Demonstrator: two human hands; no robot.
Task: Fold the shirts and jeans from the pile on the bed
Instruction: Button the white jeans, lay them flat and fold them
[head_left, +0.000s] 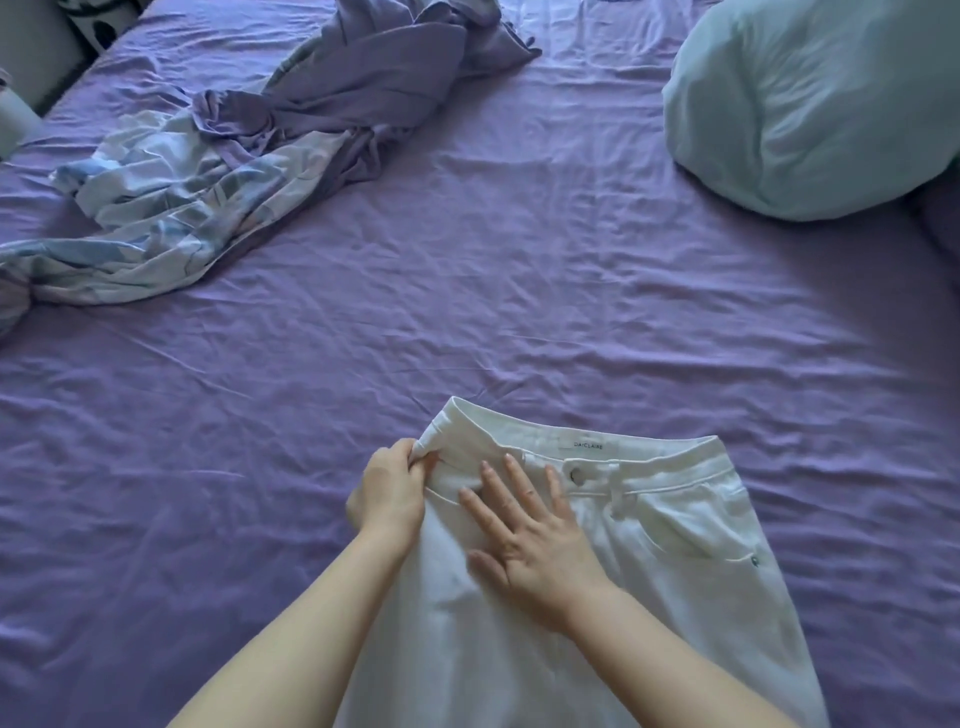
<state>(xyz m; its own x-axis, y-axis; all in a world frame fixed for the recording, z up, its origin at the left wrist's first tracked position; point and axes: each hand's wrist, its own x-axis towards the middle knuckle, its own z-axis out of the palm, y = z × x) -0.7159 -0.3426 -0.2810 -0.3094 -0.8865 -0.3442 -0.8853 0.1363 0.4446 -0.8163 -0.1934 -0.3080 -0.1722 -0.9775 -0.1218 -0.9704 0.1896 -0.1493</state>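
The left hand (387, 493) pinches the left corner of the waistband of the white jeans (649, 571), thumb and curled fingers closed on a small fold of the cloth and lifting it slightly off the rest of the band. Just beside it, the right hand (530, 540) lies flat on the front of the jeans below the waistband, fingers straight and spread, palm pressing the fabric down; it holds nothing. Both bare forearms come in from the bottom edge and nearly meet over the jeans.

The jeans lie face up on the purple bed sheet (260, 467) at the near edge of the bed, waistband away from the person, the metal button (576, 474) fastened at the centre and a small label (588, 445) showing inside the back of the band. The legs run out of view at the bottom, so how they lie cannot be told.

Well apart, at the far left of the bed, sits a crumpled pile of clothes (234, 171): a lilac garment tangled with a pale one printed in blue and white, perhaps shirts, though the shapes are too bunched to be sure. At the far right rests a light blue pillow (810, 104).
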